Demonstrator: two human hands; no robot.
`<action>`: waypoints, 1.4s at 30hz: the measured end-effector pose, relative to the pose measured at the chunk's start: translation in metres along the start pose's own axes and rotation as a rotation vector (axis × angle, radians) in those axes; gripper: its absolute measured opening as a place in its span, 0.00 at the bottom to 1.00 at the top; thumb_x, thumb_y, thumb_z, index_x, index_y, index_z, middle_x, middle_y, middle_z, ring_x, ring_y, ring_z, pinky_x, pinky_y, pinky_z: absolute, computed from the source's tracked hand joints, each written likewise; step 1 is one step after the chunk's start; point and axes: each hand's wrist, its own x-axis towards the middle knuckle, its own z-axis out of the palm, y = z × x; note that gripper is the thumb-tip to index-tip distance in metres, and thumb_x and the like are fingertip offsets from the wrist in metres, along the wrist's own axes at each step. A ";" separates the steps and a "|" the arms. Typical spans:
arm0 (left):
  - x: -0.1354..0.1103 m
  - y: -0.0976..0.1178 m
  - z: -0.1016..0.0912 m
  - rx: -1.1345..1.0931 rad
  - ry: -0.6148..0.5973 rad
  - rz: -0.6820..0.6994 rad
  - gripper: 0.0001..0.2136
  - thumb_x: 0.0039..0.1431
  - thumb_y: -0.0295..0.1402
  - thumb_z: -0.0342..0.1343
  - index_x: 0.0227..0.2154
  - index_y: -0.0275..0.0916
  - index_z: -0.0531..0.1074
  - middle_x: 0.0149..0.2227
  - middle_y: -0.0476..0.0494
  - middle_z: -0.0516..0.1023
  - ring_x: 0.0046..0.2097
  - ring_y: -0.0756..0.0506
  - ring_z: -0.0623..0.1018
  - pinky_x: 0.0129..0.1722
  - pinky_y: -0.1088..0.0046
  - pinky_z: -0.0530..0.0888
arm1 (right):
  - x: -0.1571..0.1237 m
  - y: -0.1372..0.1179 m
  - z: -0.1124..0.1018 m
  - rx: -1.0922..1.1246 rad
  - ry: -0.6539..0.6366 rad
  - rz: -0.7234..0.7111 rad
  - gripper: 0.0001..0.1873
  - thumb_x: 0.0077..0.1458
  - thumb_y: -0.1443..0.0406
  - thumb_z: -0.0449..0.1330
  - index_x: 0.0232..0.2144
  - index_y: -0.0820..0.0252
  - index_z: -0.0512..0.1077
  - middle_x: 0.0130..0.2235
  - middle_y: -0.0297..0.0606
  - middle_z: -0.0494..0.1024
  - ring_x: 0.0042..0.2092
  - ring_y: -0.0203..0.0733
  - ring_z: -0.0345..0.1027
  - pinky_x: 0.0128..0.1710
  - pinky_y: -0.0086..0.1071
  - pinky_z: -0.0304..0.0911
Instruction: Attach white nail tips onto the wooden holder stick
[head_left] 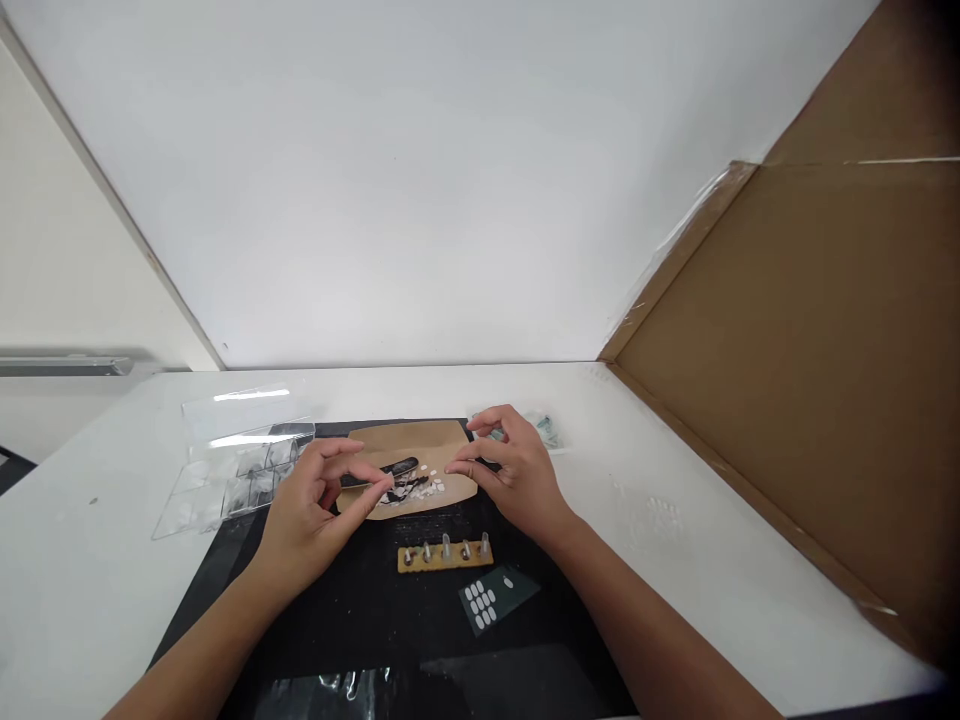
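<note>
My left hand (319, 500) hovers at the left side of a brown paper sheet (412, 440), its thumb and index fingertip pinched together. Over the sheet's right side is my right hand (510, 465), also in a pinch with the other fingers bent. Whatever either pinch holds is too small to make out. Small white pieces (431, 487) lie scattered on the paper between my hands, with a black flat strip (401, 467) behind them. Closer to me, a yellow-brown bar (444, 557) carries several upright clear tips. A dark card (499, 598) with white oval stickers lies beside it.
A clear compartment box (225, 490) with its lid raised stands at the left. Behind my right hand is a clear container (551, 430) with greenish contents. Beneath lies a black mat (337, 620) on a white table (75, 560). Cardboard (810, 380) walls the right side.
</note>
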 end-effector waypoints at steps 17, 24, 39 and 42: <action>-0.001 -0.002 0.002 0.069 -0.190 0.155 0.19 0.68 0.38 0.63 0.55 0.45 0.62 0.40 0.47 0.85 0.29 0.49 0.75 0.27 0.73 0.66 | -0.004 -0.003 0.005 0.089 -0.086 -0.083 0.17 0.73 0.66 0.58 0.60 0.50 0.76 0.42 0.40 0.88 0.72 0.55 0.61 0.65 0.59 0.63; -0.002 -0.004 0.002 0.010 -0.243 0.148 0.19 0.69 0.38 0.62 0.56 0.43 0.62 0.40 0.46 0.84 0.27 0.51 0.71 0.29 0.73 0.66 | -0.004 -0.030 0.001 0.182 -0.146 -0.075 0.34 0.76 0.67 0.43 0.78 0.53 0.39 0.67 0.45 0.74 0.74 0.49 0.57 0.70 0.56 0.61; -0.003 0.015 0.003 -0.398 -0.203 -0.104 0.28 0.58 0.42 0.72 0.55 0.41 0.66 0.35 0.45 0.84 0.36 0.43 0.84 0.35 0.69 0.77 | -0.015 -0.051 0.014 0.238 -0.128 -0.263 0.42 0.65 0.58 0.69 0.73 0.48 0.55 0.57 0.42 0.83 0.60 0.50 0.76 0.61 0.47 0.68; -0.003 0.017 0.003 -0.426 -0.231 -0.127 0.28 0.57 0.42 0.72 0.55 0.40 0.66 0.34 0.45 0.84 0.36 0.44 0.84 0.36 0.68 0.78 | -0.015 -0.052 0.013 0.240 -0.072 -0.250 0.32 0.67 0.59 0.68 0.68 0.51 0.63 0.52 0.41 0.86 0.56 0.49 0.79 0.58 0.45 0.69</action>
